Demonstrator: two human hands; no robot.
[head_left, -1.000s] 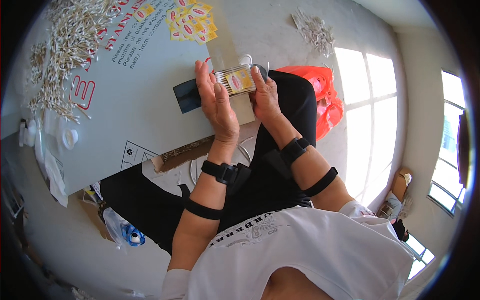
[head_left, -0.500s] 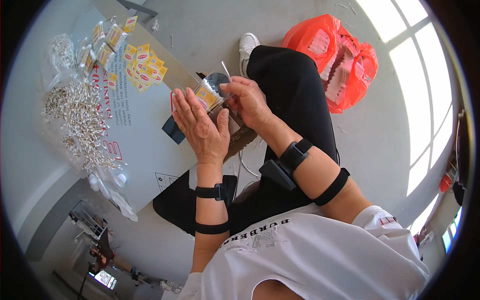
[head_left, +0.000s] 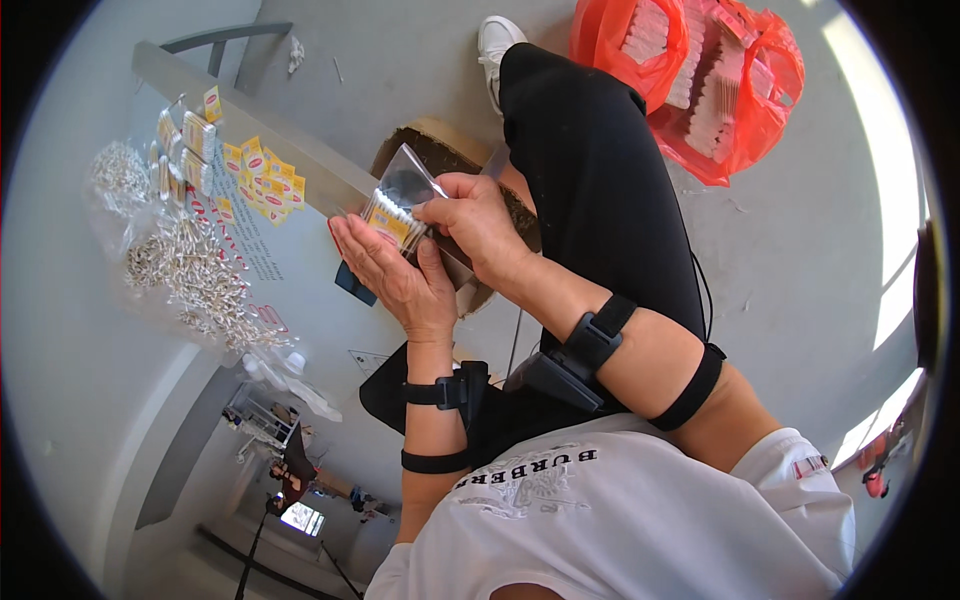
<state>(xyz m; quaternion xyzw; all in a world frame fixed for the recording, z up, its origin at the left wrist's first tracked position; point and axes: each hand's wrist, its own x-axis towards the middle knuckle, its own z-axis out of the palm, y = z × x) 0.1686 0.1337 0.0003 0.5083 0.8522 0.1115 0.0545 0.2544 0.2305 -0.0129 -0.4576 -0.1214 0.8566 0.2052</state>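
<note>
Above the table's edge, my left hand [head_left: 400, 283] cradles a small clear plastic packet of cotton swabs [head_left: 388, 224], its fingers along one side and its thumb near the other. A yellow printed card shows inside the packet with the white swab tips. My right hand [head_left: 482, 228] pinches at the packet's upper end, thumb against the swab tips, and its other fingers are partly hidden. The clear film [head_left: 404, 172] stands up past the swabs. Beyond my left hand, yellow cards [head_left: 268, 182] lie spread on the table, beside several filled swab packets [head_left: 197, 150].
A big heap of loose cotton swabs [head_left: 195, 270] covers the left of the white table [head_left: 310, 255]. Below my hands is a cardboard box [head_left: 437, 132]; a dark blue piece [head_left: 354, 285] sits by my left hand. A red plastic bag [head_left: 740, 160] with pink-looking packs stands on the floor.
The clear film now stands upright above the swabs, and the thin white stick seen by my right fingers no longer shows. My right hand has shifted slightly down and left; the whole view has turned.
</note>
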